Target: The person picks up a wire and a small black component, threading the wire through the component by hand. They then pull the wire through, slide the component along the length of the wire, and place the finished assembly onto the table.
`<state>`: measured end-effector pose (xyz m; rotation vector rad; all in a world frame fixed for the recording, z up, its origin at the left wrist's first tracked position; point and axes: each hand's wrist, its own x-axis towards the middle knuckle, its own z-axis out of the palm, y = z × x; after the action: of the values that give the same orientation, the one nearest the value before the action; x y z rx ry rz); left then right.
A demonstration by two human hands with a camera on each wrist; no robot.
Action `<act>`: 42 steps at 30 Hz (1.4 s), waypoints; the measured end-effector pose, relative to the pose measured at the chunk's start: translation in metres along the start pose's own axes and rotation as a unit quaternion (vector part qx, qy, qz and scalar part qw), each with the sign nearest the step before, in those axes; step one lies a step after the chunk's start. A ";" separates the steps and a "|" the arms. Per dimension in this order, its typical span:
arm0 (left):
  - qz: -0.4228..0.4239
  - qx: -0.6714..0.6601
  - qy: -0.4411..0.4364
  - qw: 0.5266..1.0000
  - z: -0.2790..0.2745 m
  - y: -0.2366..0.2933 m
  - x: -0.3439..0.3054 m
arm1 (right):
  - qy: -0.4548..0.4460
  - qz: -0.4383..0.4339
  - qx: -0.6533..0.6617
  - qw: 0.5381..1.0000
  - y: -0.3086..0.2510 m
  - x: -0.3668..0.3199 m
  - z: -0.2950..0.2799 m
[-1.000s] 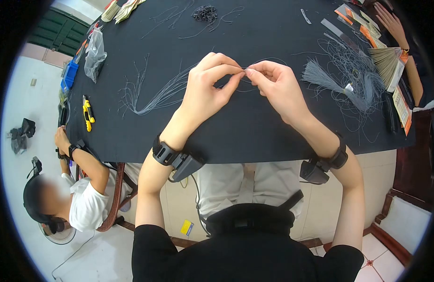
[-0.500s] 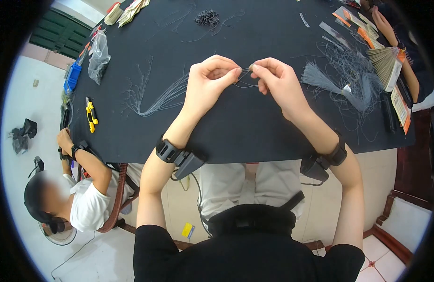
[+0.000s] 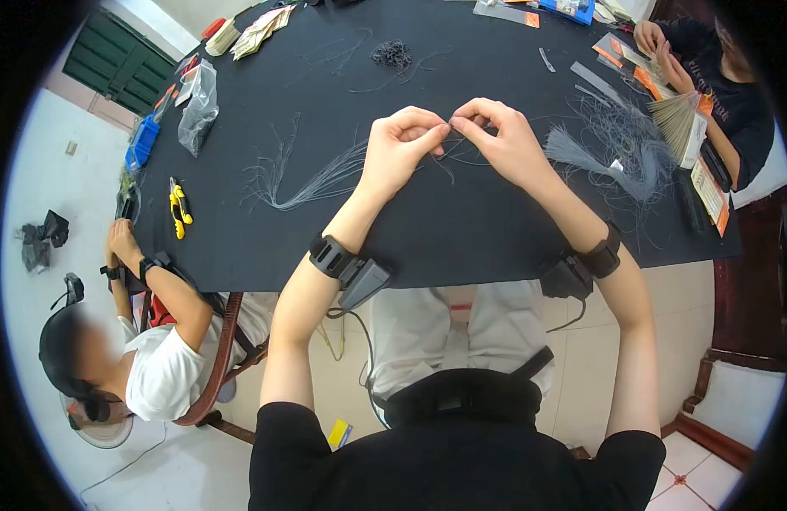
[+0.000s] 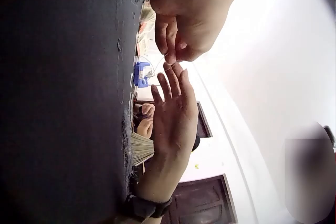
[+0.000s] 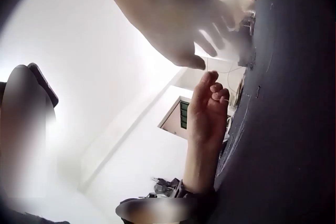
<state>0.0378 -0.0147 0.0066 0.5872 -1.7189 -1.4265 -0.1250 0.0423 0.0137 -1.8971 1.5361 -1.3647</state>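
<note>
Both hands meet close over the black table, their fingertips almost touching. My left hand [image 3: 400, 152] pinches a thin grey string [image 3: 449, 173] between thumb and forefinger, the other fingers curled in. A loose end of it dangles below the fingertips. Opposite, my right hand [image 3: 500, 143] has thumb and forefinger at the same string, its remaining fingers spread in the left wrist view. The tiny spot between the fingertips is mostly hidden. A hank of grey strings [image 3: 321, 183] lies left of the left hand, its strands running toward it.
Right of the hands lies a tangled bundle of grey strings [image 3: 640, 175] beside fanned cards [image 3: 679, 123]. Yellow-handled cutters [image 3: 180, 211], a plastic bag [image 3: 199, 111] and a blue bin [image 3: 142, 142] are on the left. A dark string heap [image 3: 392, 54] lies farther back. Other people sit at both sides.
The fingertips came apart by about half a second ago and have now met again. A string end now hangs beneath them. The head view has shifted, showing more of the far table.
</note>
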 end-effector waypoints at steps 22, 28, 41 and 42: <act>-0.180 -0.154 0.021 0.971 -0.007 -0.005 0.001 | 0.248 0.057 0.051 0.966 0.054 0.043 -0.077; -0.188 -0.206 -0.018 0.960 -0.013 -0.012 0.004 | 0.196 0.044 0.477 0.855 0.039 0.056 -0.070; -0.195 -0.157 -0.031 0.968 -0.012 -0.014 0.004 | 0.225 -0.121 0.026 0.966 0.077 0.065 -0.161; -0.192 -0.164 -0.036 0.967 -0.013 -0.014 0.004 | 0.231 -0.122 0.021 0.965 0.071 0.064 -0.161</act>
<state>0.0443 -0.0283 -0.0050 0.7146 -1.4259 -1.9781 -0.3011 0.0073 0.0663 -1.8797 1.4809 -2.0491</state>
